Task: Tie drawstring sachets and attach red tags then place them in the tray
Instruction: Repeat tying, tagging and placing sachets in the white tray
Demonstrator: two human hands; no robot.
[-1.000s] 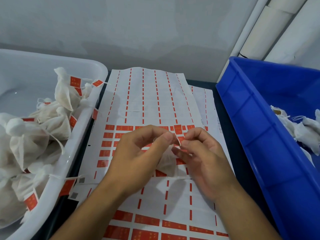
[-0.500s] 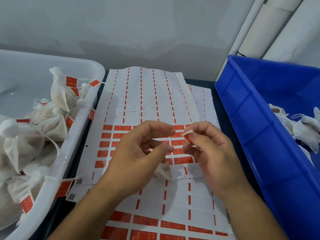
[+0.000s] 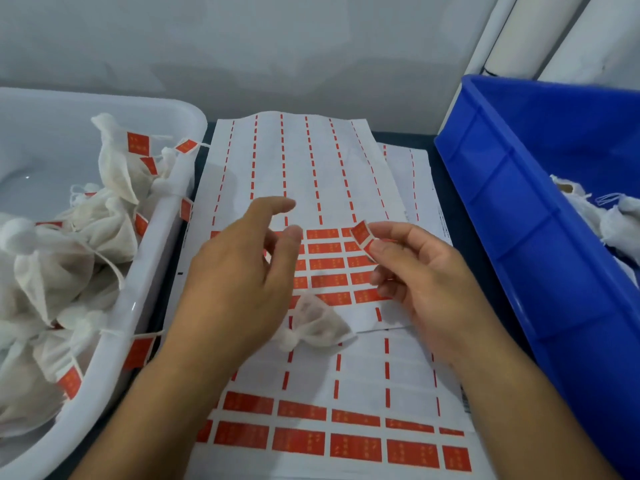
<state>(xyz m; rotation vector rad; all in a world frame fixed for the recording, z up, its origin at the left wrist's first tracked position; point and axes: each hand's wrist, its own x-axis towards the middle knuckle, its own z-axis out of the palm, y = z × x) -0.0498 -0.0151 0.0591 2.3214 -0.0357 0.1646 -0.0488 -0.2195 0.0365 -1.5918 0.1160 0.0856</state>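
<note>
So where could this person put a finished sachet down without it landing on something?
The white tray has bare floor at its far left, behind the heap of tagged sachets. The blue bin has a bare floor left of its untied sachets. Between them it is crowded: sticker sheets, both hands and a loose sachet.

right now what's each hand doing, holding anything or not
Left hand: open, fingers loosely spread, holding nothing, above the sachet.
Right hand: pinches a red tag between thumb and fingers.
</note>
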